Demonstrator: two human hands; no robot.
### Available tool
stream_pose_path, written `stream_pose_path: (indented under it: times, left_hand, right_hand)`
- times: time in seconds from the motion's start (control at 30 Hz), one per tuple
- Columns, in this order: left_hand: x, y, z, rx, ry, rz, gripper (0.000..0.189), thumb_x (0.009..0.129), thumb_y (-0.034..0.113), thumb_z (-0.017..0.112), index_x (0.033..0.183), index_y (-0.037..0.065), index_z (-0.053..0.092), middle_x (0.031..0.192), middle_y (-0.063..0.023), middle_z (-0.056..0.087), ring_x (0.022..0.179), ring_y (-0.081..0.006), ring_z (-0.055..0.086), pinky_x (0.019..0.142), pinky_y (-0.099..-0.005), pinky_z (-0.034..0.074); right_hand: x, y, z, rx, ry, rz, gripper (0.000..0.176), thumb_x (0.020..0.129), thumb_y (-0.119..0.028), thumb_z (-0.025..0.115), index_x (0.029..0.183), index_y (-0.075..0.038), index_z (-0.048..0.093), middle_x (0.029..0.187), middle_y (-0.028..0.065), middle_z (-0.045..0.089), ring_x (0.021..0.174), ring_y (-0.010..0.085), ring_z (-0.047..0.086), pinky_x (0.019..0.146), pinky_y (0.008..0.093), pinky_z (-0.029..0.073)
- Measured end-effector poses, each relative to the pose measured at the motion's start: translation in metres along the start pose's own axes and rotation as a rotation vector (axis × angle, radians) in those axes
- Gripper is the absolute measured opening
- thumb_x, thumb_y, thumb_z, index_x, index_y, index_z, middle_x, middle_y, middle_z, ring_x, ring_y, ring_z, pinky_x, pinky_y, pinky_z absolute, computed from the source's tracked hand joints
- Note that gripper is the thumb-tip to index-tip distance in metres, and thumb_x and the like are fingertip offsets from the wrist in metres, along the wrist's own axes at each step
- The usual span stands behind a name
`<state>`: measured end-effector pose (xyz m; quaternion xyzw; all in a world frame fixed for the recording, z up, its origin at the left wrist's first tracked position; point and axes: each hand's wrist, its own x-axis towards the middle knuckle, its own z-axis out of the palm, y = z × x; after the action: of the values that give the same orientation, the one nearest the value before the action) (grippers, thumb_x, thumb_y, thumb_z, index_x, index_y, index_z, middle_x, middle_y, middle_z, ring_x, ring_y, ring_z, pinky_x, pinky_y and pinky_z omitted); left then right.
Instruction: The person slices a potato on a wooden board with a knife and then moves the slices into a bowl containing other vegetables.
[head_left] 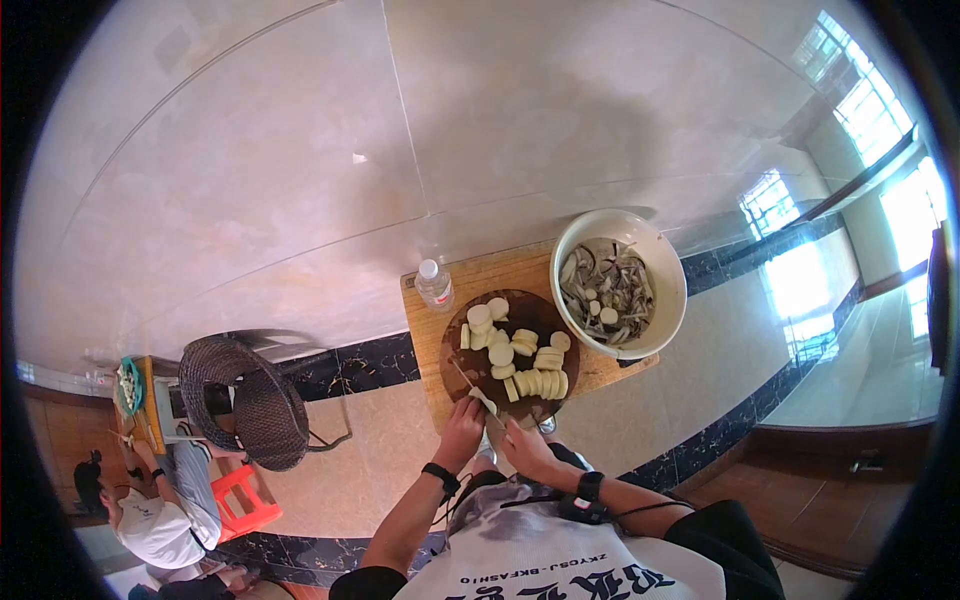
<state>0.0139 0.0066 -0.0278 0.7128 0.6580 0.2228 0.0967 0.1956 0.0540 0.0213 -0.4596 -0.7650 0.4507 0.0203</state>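
Note:
On the wooden table, a round dark cutting board [549, 311] bears several pale, round-cut slices [503, 355] and a row of slices leaning together [540, 384]. At the board's near left edge, my right hand [527, 447] is closed around what looks like a knife [486, 402], its pale blade pointing up and left. My left hand [463, 428] is closed beside the blade; what its fingers hold is too small to make out. A thin strip [461, 373] extends beyond them over the board.
A clear bottle with a white cap [434, 286] stands on the wooden table [430, 345]. To the right is a white basin [672, 290] of sliced pieces. At left are a wicker chair [272, 421], a red stool [243, 507] and another person [160, 515] at a small table.

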Motion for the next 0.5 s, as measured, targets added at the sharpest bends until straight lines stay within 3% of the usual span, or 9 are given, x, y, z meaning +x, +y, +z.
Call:
stream_pose_path:
  times: [0.5]
  left_hand:
    - [-0.0023, -0.0021, 0.0035, 0.005, -0.020, 0.019, 0.033, 0.084, 0.009, 0.062, 0.112, -0.006, 0.068, 0.121, -0.0214, 0.064, 0.121, -0.0392, 0.058, 0.105, -0.0457, 0.048]
  right_hand:
    - [-0.0068, -0.0065, 0.0042, -0.024, 0.004, -0.012, 0.025, 0.094, -0.018, 0.055, 0.111, -0.001, 0.047, 0.076, 0.0347, 0.065, 0.076, 0.0563, 0.064, 0.071, 0.0657, 0.050]
